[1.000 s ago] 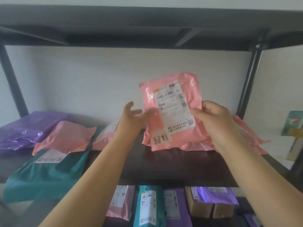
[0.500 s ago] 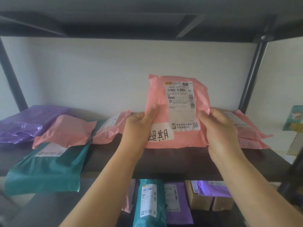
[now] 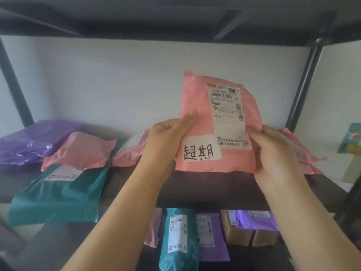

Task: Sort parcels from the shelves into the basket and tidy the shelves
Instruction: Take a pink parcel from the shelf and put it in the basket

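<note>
My left grip (image 3: 166, 139) and right grip (image 3: 273, 153) each clasp a side edge of the pink parcel (image 3: 197, 90), thumbs on its face. I hold it upright over the shelf (image 3: 195, 188) so the print faces me. To the left, the teal mailer (image 3: 58, 196) overhangs the shelf's front edge and looks due for straightening. The shipping label (image 3: 226, 114) is turned towards me. I judge the handwritten sticker (image 3: 201, 151) below it decides whether this parcel goes to the basket, which is out of view.
</note>
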Demonstrator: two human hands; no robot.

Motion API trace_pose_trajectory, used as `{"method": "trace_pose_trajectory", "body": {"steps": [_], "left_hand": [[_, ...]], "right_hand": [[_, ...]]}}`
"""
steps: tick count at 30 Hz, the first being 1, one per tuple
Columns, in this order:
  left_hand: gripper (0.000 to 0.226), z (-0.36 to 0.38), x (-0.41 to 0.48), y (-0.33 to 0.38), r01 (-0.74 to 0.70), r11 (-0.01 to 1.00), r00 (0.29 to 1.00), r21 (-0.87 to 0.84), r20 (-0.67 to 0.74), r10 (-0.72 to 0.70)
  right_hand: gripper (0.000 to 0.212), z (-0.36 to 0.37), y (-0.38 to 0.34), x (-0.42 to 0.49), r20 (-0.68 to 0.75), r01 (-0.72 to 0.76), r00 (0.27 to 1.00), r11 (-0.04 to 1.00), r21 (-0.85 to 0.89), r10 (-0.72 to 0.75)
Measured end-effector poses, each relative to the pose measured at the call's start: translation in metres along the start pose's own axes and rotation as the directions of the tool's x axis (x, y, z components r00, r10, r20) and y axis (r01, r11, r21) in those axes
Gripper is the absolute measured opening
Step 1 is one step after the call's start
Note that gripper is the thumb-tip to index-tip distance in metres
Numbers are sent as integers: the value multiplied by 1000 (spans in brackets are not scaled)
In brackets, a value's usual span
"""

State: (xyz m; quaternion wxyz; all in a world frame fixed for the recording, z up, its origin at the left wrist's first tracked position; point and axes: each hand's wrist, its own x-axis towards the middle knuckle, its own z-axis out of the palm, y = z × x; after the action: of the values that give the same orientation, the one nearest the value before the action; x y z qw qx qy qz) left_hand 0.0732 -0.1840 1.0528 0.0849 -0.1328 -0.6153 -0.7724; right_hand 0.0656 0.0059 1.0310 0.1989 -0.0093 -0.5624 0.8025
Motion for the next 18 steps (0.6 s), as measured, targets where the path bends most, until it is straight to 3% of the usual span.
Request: {"method": "trace_pose_trajectory", "body": {"steps": [8, 12, 15, 18], "left_hand": [[55, -2, -2, 6, -5, 1000, 999, 0, 53, 5], [28, -10, 2, 1, 28, 998, 995, 65, 91, -34], [53, -13, -1, -7, 84, 991, 983, 102, 154, -99], [48, -13, -3, -19, 116, 983, 960, 139, 238, -147]], "right_hand": [[17, 2, -3, -10, -8, 22, 1000, 1000, -21, -22], [20, 1, -6, -23, -27, 129, 990, 972, -198, -137], [18, 1, -7, -37, -20, 185, 979, 931, -313, -201], [16, -1, -3, -49, -30, 181, 978, 908, -379, -208]]}}
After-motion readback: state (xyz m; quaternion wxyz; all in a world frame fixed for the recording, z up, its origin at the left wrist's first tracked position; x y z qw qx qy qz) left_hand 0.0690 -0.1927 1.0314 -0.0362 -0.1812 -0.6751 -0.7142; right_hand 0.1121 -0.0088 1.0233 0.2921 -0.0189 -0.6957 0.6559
